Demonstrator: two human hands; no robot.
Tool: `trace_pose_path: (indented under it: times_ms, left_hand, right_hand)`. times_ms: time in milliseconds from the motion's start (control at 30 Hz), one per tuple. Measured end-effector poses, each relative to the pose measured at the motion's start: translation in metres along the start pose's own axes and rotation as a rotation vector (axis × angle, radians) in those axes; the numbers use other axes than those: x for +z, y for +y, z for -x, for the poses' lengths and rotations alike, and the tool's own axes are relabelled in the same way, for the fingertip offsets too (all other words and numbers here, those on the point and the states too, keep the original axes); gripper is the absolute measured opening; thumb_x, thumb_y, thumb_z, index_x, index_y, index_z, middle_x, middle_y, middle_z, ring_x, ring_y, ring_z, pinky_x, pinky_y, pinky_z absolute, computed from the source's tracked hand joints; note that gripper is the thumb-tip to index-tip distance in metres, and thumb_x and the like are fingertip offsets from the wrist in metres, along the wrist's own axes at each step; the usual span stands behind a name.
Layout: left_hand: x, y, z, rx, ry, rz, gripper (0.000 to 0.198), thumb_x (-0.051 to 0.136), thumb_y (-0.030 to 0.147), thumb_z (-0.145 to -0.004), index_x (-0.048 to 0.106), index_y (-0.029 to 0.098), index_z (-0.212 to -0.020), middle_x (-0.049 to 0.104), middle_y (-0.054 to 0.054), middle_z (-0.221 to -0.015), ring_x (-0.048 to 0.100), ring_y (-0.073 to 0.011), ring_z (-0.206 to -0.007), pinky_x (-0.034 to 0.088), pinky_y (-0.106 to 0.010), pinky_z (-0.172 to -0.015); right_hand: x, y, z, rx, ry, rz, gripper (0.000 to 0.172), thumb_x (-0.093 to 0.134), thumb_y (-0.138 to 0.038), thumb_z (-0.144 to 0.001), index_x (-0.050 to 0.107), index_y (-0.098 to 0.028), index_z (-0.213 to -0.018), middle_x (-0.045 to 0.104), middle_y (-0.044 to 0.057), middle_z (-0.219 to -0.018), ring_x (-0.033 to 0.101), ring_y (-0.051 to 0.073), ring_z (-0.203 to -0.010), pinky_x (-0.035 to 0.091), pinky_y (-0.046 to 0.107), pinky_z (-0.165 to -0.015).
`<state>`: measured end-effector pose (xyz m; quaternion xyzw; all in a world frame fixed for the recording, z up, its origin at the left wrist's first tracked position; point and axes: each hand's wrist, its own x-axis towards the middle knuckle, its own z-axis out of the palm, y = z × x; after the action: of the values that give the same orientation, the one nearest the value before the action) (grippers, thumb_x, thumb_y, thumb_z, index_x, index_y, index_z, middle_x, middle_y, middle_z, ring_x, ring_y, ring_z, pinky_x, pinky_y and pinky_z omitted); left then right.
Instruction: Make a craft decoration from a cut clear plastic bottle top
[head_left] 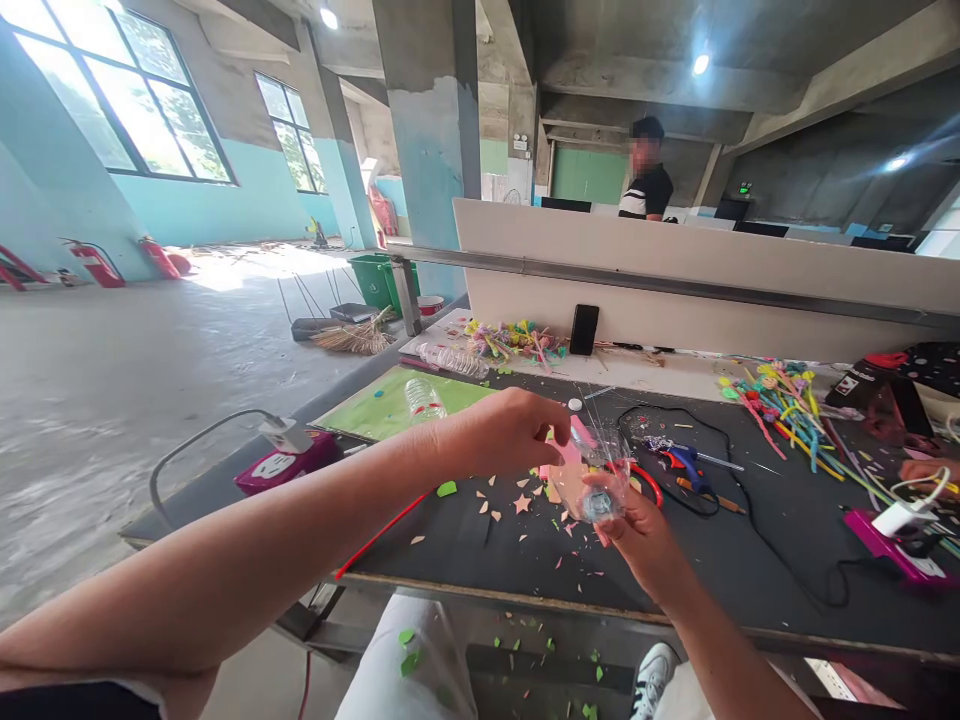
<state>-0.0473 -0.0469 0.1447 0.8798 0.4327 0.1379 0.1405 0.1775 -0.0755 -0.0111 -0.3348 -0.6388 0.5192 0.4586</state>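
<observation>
My right hand (645,535) grips a clear plastic bottle piece (596,490) with a bluish round spot at its base, held over the near part of the dark table. Just left of it is my left hand (517,430), fingers curled in towards the thumb; whatever they pinch, if anything, is hidden. Thin wire-like strands rise above the bottle piece. Behind both hands lie pink paper (562,460) and red-handled scissors (646,485), partly covered. Small paper scraps and a peach paper star (521,503) are scattered below my left hand.
A blue hot glue gun (690,468) with a black cord lies to the right. Clear bottles (424,400) rest on a green sheet (375,405). A phone (584,330) leans on the divider. Colourful pipe-cleaner bundles (787,400), power strips (281,462) and another person's hand (926,470) are at the sides.
</observation>
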Motion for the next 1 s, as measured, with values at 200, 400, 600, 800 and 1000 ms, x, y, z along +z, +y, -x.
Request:
trace_pose_path:
  times_ms: [200, 400, 600, 800, 1000]
  left_hand:
    - [0.013, -0.007, 0.005, -0.078, 0.112, 0.122, 0.035, 0.066, 0.025, -0.072, 0.057, 0.020, -0.106, 0.058, 0.007, -0.060, 0.050, -0.0114, -0.055, 0.033, -0.022, -0.052]
    - [0.013, -0.023, 0.001, -0.065, -0.012, 0.253, 0.025, 0.066, 0.036, -0.075, 0.069, 0.017, -0.091, 0.056, 0.005, -0.058, 0.050, -0.0100, -0.055, 0.034, -0.020, -0.052]
    - [0.005, -0.027, 0.000, 0.014, -0.143, 0.213, 0.022, 0.062, 0.034, -0.079, 0.073, 0.015, -0.082, 0.057, 0.003, -0.059, 0.047, -0.0085, -0.055, 0.033, -0.019, -0.052]
    - [0.002, -0.034, -0.002, 0.090, -0.271, 0.155, 0.024, 0.062, 0.036, -0.081, 0.076, 0.016, -0.080, 0.056, 0.003, -0.059, 0.045, -0.0089, -0.054, 0.033, -0.019, -0.052]
    - [-0.001, -0.036, -0.006, 0.240, -0.288, 0.104, 0.016, 0.067, 0.029, -0.077, 0.080, 0.019, -0.079, 0.065, -0.003, -0.081, 0.054, -0.0111, -0.066, 0.039, -0.020, -0.062]
  right_hand:
    - [0.005, -0.005, 0.003, -0.094, 0.097, 0.049, 0.050, 0.066, -0.058, -0.082, 0.065, -0.024, -0.119, 0.056, 0.002, -0.074, 0.042, 0.014, -0.058, 0.038, 0.027, -0.054]
    - [0.004, 0.002, 0.003, -0.182, 0.089, 0.123, 0.046, 0.064, -0.053, -0.085, 0.065, -0.027, -0.123, 0.063, 0.007, -0.092, 0.058, 0.021, -0.076, 0.050, 0.033, -0.072]
    - [-0.004, 0.021, 0.002, -0.242, 0.016, 0.271, 0.042, 0.058, -0.045, -0.091, 0.060, -0.030, -0.131, 0.062, 0.010, -0.121, 0.060, 0.028, -0.107, 0.048, 0.041, -0.094]
    - [-0.005, 0.022, 0.000, -0.283, -0.028, 0.392, 0.044, 0.057, -0.044, -0.092, 0.058, -0.031, -0.135, 0.064, 0.010, -0.121, 0.059, 0.029, -0.110, 0.047, 0.041, -0.095]
    - [-0.001, 0.012, -0.001, -0.292, -0.075, 0.450, 0.045, 0.058, -0.045, -0.091, 0.060, -0.028, -0.133, 0.067, 0.009, -0.114, 0.061, 0.027, -0.105, 0.046, 0.036, -0.093]
